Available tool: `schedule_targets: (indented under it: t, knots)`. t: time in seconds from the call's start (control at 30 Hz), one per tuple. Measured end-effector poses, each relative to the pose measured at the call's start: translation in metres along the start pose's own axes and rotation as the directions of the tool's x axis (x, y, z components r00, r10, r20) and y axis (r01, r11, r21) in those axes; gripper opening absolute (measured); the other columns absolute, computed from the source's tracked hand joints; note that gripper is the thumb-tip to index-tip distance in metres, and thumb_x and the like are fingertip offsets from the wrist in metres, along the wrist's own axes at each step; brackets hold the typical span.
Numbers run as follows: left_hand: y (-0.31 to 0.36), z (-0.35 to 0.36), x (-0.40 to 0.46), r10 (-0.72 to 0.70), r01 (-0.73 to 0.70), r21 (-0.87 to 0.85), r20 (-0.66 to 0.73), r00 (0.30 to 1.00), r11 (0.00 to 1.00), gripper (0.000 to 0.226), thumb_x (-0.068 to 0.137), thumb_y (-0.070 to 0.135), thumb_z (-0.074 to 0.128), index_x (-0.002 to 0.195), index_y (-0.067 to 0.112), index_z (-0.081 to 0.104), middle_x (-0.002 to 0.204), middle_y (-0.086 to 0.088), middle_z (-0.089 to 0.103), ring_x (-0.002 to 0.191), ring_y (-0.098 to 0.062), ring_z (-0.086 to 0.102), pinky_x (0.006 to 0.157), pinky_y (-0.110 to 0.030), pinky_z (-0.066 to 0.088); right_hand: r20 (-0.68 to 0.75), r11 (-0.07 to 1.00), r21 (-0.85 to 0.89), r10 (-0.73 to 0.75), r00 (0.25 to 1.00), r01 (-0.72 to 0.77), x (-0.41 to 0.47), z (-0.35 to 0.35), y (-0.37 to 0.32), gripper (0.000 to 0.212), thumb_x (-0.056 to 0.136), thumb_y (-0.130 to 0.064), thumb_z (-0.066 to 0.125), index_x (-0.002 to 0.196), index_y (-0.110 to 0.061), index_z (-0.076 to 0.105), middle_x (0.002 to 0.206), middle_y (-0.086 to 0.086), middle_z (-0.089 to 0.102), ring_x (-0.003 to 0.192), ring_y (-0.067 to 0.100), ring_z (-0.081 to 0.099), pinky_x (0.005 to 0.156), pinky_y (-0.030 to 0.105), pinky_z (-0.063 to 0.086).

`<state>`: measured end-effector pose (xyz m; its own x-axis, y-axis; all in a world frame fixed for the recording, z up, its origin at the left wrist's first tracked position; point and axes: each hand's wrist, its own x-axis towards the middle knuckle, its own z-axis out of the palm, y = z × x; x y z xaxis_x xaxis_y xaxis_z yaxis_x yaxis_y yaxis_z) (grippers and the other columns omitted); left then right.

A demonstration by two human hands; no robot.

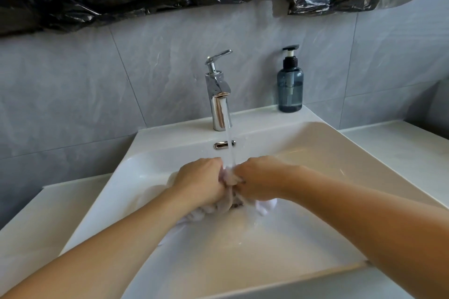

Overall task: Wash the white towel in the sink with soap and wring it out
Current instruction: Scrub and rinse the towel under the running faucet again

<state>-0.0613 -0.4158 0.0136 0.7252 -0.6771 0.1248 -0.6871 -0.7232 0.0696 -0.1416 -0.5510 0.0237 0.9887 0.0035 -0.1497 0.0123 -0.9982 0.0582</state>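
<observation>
White cloth is bunched between your two fists in the head view: the white towel (224, 204) is hanging low in the middle of the sink (303, 238), partly lying on the basin floor towards the left and near side. Your left hand (202, 181) is gripping it with the fingers curled tightly around the wet fabric, and your right hand (257, 181) is gripping it in the same way just beside, so the knuckles are almost touching. A small fold of towel is sticking up between the two hands.

Water (230, 148) is running from the faucet (218, 94) at the far side of the sink, and the stream is falling exactly on that fold between your hands. The soap bottle (290, 85) is standing upright on the far right corner of the sink ledge, well apart from your hands, and nobody is touching it.

As for progress, you are in the washing or rinsing part, I think. The towel is already wet through. I cannot see foam on it, so I cannot tell if soap is already used or is still to come. The wringing seems not yet done, because the water is running onto the towel and much of the cloth is lying loose below your hands. Closing the faucet and twisting the towel out are left.
</observation>
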Motion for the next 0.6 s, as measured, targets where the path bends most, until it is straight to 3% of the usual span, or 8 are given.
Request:
schedule_targets:
  t: [0.07, 0.13, 0.27, 0.33, 0.4, 0.47, 0.53, 0.6]
  knots:
    - [0.003, 0.005, 0.000, 0.011, 0.006, -0.245, 0.067, 0.998, 0.970, 0.010, 0.082, 0.030, 0.058, 0.078, 0.022, 0.056, 0.079, 0.004, 0.066, 0.075, -0.019, 0.061, 0.061, -0.030, 0.045, 0.032, 0.991, -0.009, 0.131, 0.991, -0.131, -0.001, -0.001, 0.014, 0.015, 0.091, -0.026, 0.051, 0.103, -0.020, 0.057, 0.106, 0.002, 0.065, 0.090, 0.026, 0.060, 0.074, 0.032, 0.048]
    - [0.001, 0.006, 0.003, -0.046, 0.078, -0.369, 0.095, 0.994, 0.926, 0.016, 0.080, 0.031, 0.062, 0.069, 0.022, 0.054, 0.070, 0.006, 0.062, 0.070, -0.019, 0.058, 0.060, -0.028, 0.043, 0.068, 0.992, 0.040, 0.118, 0.991, -0.121, -0.006, -0.002, 0.018, 0.018, 0.093, -0.027, 0.049, 0.105, -0.019, 0.059, 0.108, 0.004, 0.066, 0.091, 0.025, 0.060, 0.075, 0.033, 0.049]
    - [-0.009, 0.005, 0.009, -0.130, 0.129, -0.132, -0.001, 0.991, 0.983, 0.005, 0.077, 0.030, 0.055, 0.074, 0.025, 0.054, 0.078, 0.005, 0.063, 0.076, -0.023, 0.061, 0.065, -0.032, 0.051, 0.046, 0.986, 0.165, -0.027, 0.999, 0.019, -0.011, -0.006, 0.000, 0.020, 0.099, -0.033, 0.046, 0.080, -0.028, 0.047, 0.100, 0.002, 0.060, 0.089, 0.025, 0.054, 0.078, 0.033, 0.045]
    - [-0.011, 0.003, 0.007, -0.051, 0.100, -0.323, 0.156, 0.986, 0.941, 0.010, 0.070, 0.034, 0.062, 0.070, 0.024, 0.058, 0.075, 0.007, 0.066, 0.073, -0.018, 0.062, 0.063, -0.029, 0.047, 0.059, 0.994, 0.089, 0.054, 0.997, -0.059, -0.005, -0.003, 0.009, 0.008, 0.095, -0.029, 0.050, 0.089, -0.029, 0.056, 0.103, 0.001, 0.064, 0.089, 0.027, 0.059, 0.080, 0.034, 0.050]
    - [-0.011, -0.004, 0.000, 0.030, 0.133, -0.523, 0.290, 0.956, 0.842, 0.018, 0.067, 0.034, 0.072, 0.073, 0.019, 0.064, 0.069, 0.007, 0.063, 0.066, -0.013, 0.057, 0.063, -0.027, 0.044, 0.074, 0.992, 0.032, 0.118, 0.990, -0.121, -0.005, -0.003, 0.018, 0.016, 0.090, -0.027, 0.052, 0.103, -0.020, 0.060, 0.105, 0.003, 0.067, 0.089, 0.026, 0.063, 0.079, 0.036, 0.053]
    - [-0.015, -0.007, 0.005, -0.041, 0.132, -0.436, 0.211, 0.977, 0.890, 0.014, 0.076, 0.032, 0.071, 0.078, 0.019, 0.065, 0.076, 0.006, 0.065, 0.071, -0.014, 0.060, 0.065, -0.027, 0.046, 0.049, 0.995, 0.067, 0.069, 0.996, -0.072, -0.008, -0.005, 0.013, 0.015, 0.092, -0.030, 0.050, 0.100, -0.019, 0.057, 0.101, -0.002, 0.064, 0.088, 0.023, 0.060, 0.077, 0.035, 0.051]
    - [-0.015, -0.011, 0.007, -0.120, 0.123, -0.149, 0.025, 0.992, 0.981, 0.009, 0.087, 0.031, 0.059, 0.084, 0.024, 0.062, 0.089, 0.002, 0.067, 0.084, -0.022, 0.062, 0.072, -0.031, 0.047, 0.001, 0.990, 0.144, 0.008, 1.000, -0.009, -0.010, -0.005, 0.003, 0.015, 0.096, -0.038, 0.046, 0.093, -0.024, 0.049, 0.097, -0.003, 0.057, 0.087, 0.022, 0.054, 0.074, 0.033, 0.043]
    - [-0.012, -0.014, 0.004, -0.083, 0.088, -0.114, 0.053, 0.995, 0.989, 0.005, 0.084, 0.030, 0.061, 0.080, 0.027, 0.061, 0.088, 0.003, 0.067, 0.086, -0.022, 0.062, 0.071, -0.031, 0.045, -0.032, 0.994, 0.100, 0.040, 0.999, -0.036, -0.005, -0.005, 0.003, 0.018, 0.095, -0.038, 0.046, 0.094, -0.021, 0.050, 0.102, -0.002, 0.061, 0.093, 0.025, 0.058, 0.078, 0.032, 0.045]
